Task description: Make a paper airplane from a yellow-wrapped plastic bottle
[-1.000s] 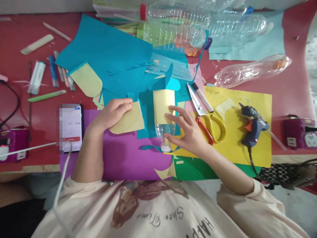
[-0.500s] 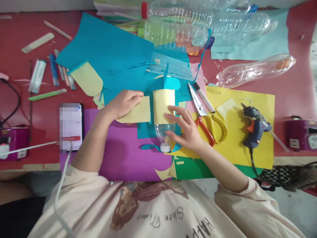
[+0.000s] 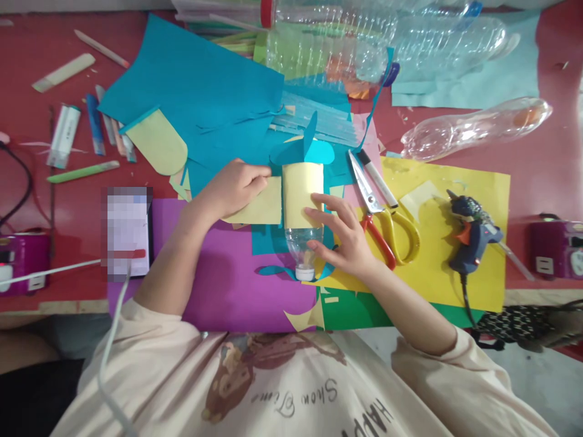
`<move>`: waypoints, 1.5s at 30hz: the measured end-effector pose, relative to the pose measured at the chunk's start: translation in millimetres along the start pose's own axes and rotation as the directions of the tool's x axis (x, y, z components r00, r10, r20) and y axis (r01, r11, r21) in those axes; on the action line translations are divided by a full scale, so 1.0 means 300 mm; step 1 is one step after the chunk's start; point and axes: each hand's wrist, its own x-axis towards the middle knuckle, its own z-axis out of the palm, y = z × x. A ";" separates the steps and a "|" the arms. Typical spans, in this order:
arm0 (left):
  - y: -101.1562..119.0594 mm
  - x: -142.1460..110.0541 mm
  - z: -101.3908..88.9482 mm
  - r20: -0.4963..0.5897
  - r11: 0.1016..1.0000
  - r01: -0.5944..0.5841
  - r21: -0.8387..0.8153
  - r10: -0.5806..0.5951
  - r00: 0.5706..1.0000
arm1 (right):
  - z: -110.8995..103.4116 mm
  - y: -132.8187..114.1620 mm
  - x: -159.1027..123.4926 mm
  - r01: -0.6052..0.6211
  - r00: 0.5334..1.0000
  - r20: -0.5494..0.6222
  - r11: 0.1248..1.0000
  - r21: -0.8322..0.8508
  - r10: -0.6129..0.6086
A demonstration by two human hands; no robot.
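Observation:
My left hand [image 3: 243, 185] is closed on a pale yellow paper piece [image 3: 262, 203], whose right edge lies close beside the bottle. To its right a small clear plastic bottle [image 3: 300, 240] lies with its white cap toward me. Pale yellow paper [image 3: 298, 194] is wrapped round the bottle's body, and blue paper fins [image 3: 319, 152] stick out at its far end. A curled blue paper strip [image 3: 276, 271] shows by the cap. My right hand [image 3: 344, 233] rests its spread fingertips on the wrapped paper, thumb near the bottle's shoulder, without gripping round it.
Scissors [image 3: 382, 218] and a marker [image 3: 378, 179] lie right of my right hand, then a glue gun [image 3: 473, 233] on yellow paper [image 3: 432, 279]. Plastic bottles [image 3: 332, 42] line the back. Left are a phone [image 3: 130, 224] with a cable, pens [image 3: 64, 136] and a rounded yellow cutout [image 3: 157, 142].
My left hand and the yellow paper piece have shifted slightly right, toward the bottle. My right hand keeps its place on the wrapped paper.

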 end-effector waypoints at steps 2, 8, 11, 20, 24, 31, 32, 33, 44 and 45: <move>0.008 0.001 0.000 -0.002 1.000 0.000 0.014 0.000 1.000 | -0.001 -0.001 0.001 -0.005 1.000 0.003 1.000 0.004 0.005; 0.015 0.003 0.002 0.006 0.999 0.017 0.032 -0.017 1.000 | 0.000 0.000 0.001 -0.002 1.000 -0.002 1.000 -0.001 0.002; 0.012 0.004 0.002 0.008 0.999 0.017 0.048 -0.018 1.000 | 0.000 0.000 0.000 -0.010 1.000 0.008 1.000 -0.018 0.010; 0.017 0.004 0.004 0.013 0.998 0.030 0.052 -0.031 0.999 | 0.002 0.001 0.001 -0.033 0.999 0.012 0.999 -0.035 0.033; 0.025 0.003 0.003 0.013 0.999 0.024 0.046 -0.024 1.000 | 0.003 0.001 0.001 -0.020 1.000 0.010 0.999 -0.026 0.021; 0.025 0.004 0.006 0.007 0.998 0.018 0.059 -0.018 1.000 | 0.000 -0.001 0.000 -0.025 1.000 0.012 1.000 0.002 0.025; 0.023 0.004 0.007 0.008 0.998 0.020 0.061 -0.021 1.000 | 0.000 -0.001 0.000 -0.022 1.000 0.014 1.000 0.001 0.022; 0.021 0.004 0.008 0.009 0.998 0.023 0.063 -0.023 1.000 | 0.000 0.000 0.000 -0.016 1.000 0.013 1.000 0.000 0.016; 0.030 0.005 0.006 0.005 0.998 0.022 0.056 -0.022 1.000 | 0.002 0.003 -0.002 -0.023 0.999 0.023 1.000 -0.007 0.023; 0.032 0.005 0.007 0.006 0.998 0.024 0.060 -0.024 1.000 | 0.003 0.004 -0.002 -0.023 0.999 0.023 1.000 -0.005 0.024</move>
